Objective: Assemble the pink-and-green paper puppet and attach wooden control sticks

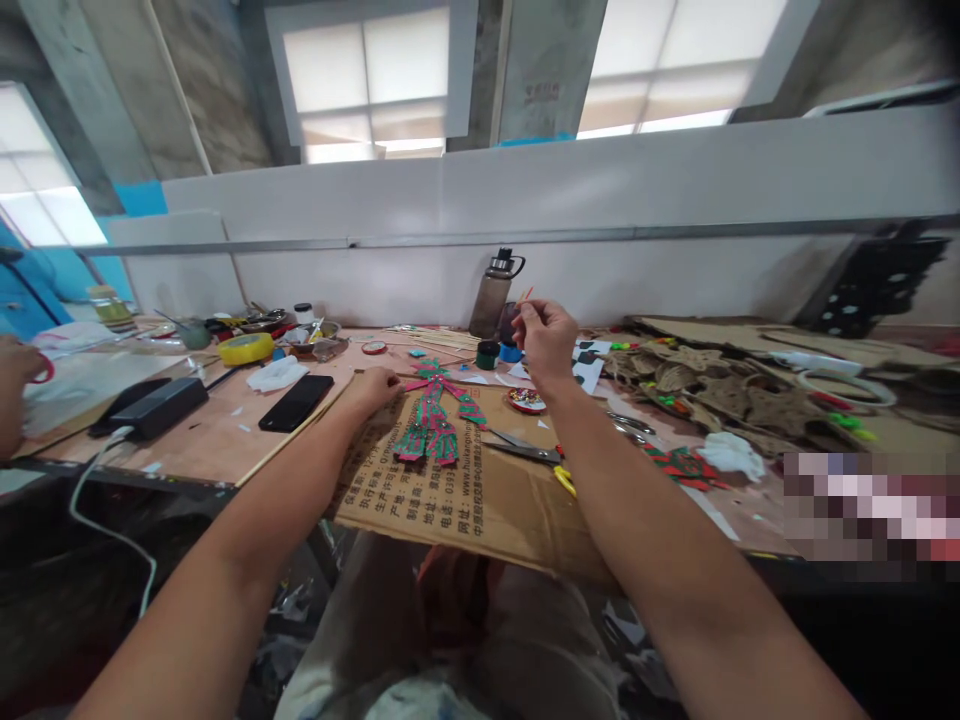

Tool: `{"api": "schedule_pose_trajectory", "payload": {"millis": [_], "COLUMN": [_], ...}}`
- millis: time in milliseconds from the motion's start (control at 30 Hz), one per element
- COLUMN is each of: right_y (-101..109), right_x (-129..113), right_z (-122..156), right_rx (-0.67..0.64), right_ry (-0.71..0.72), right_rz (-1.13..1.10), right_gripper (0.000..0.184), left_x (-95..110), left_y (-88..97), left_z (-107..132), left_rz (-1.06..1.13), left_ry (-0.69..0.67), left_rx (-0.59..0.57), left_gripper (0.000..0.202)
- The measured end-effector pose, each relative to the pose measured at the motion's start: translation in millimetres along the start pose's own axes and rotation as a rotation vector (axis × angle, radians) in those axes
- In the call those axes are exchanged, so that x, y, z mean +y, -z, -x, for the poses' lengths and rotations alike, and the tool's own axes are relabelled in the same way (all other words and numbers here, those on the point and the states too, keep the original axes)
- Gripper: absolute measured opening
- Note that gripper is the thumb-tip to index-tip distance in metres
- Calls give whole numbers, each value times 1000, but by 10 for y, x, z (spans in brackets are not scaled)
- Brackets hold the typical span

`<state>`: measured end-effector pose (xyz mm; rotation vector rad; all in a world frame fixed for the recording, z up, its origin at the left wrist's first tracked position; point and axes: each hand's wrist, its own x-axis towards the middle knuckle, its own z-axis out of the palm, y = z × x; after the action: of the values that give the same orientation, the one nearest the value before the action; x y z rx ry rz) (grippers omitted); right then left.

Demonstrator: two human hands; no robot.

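Note:
A green and pink cut-out figure (427,420) with small shiny dots lies on a printed brown cardboard sheet (517,505). At the figure's left arm, my left hand (379,387) rests low over the cardboard, fingers closed on the arm's end. My right hand (551,335) is raised above the table, pinching a thin orange stick (528,295) between thumb and fingers. Below it stands a small red-rimmed dish of colourful beads (526,401). Scissors (525,448) with yellow handles lie on the cardboard, partly hidden by my right forearm.
A phone (297,403), a black power adapter (161,408) and yellow tape (246,349) lie to the left. A bottle (491,295) and paint jars (487,354) stand at the back. Brown cut-outs (690,375) pile up at right. Another person's hand (21,365) is at far left.

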<state>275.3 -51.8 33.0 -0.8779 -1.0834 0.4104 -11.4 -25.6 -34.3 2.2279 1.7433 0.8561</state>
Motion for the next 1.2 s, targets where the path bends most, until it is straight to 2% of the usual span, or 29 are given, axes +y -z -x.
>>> {"api": "schedule_pose_trajectory", "payload": {"millis": [133,233,333,567,733,833,933,1067,1200], "right_y": [-11,25,119,404,359,164,-159,-738,-1343], "right_x": [46,64,62,-32,-30,57,186,398,682], "right_z": [8,17,13,-87,-152,-161,-174,-234,-297], "right_rx": [-49,-138,-239,-361,-534,-652,-743,-840,-958], "right_ry": [-31,-27,-5,71,185,245,261,264,213], "right_rz": [51,210,369,615,902,982,1001,1021,1084], "right_gripper": [19,23,23,15,20,22,21,22,24], "left_x": [104,179,209,200,338,418,434,393,352], "left_y": [-40,-39,-22,19,2,-7,-28,-114,-202], "left_z": [40,83,116,47,-5,78,216,312,280], "left_rz": [-58,-69,-47,42,96,123,221,356,425], "left_ry": [-9,-24,-37,-61,-158,-221,-299,-266,-256], "left_rx": [-9,11,66,208,142,103,125,233,255], "left_gripper": [20,21,25,23,22,20,22,20,20]}}
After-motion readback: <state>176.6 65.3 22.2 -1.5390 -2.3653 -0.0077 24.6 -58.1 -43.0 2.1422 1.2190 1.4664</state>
